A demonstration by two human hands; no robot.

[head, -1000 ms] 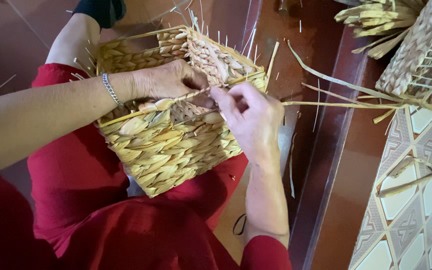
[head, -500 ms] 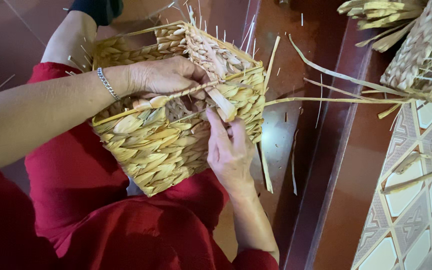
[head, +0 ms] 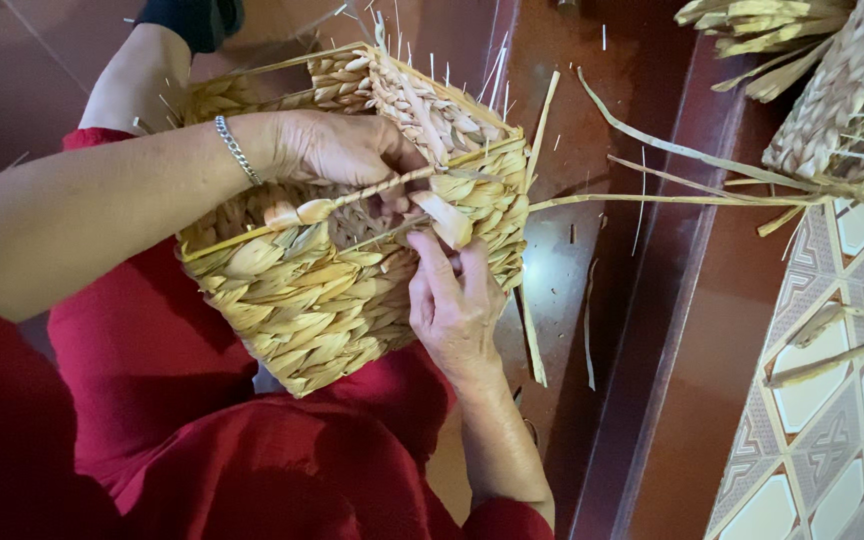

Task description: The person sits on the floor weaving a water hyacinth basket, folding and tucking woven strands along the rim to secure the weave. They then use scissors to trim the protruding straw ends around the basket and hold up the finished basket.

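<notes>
While both hands work at the rim, the items stand as follows.

Basket: half-woven straw basket (head: 352, 270), rectangular, resting on the lap over a red garment (head: 202, 440), tilted with its open mouth toward the camera; bare upright stakes stick out along the far edge.

Left hand: left hand (head: 337, 150), with a silver bracelet (head: 235, 148) at the wrist, lies over the far rim; its fingers curl down into the basket mouth and are closed on the rim and the thin straw strand (head: 382, 187) running across it.

Right hand: right hand (head: 457, 300) comes up against the near wall; its fingers (head: 430, 262) are nearly shut, pinching the flat pale end of a straw weaver (head: 449, 218) at the rim.

Loose material: long straw strips (head: 672, 175) trail off to the right over a dark red floor (head: 572, 260); another woven piece (head: 837, 90) sits at top right beside patterned tiles (head: 832, 400).

Handling note: judged from the grip, the weaver should stay taut and flat, tucked snugly behind the next stake, while the left hand steadies the rim so the row does not loosen.
</notes>
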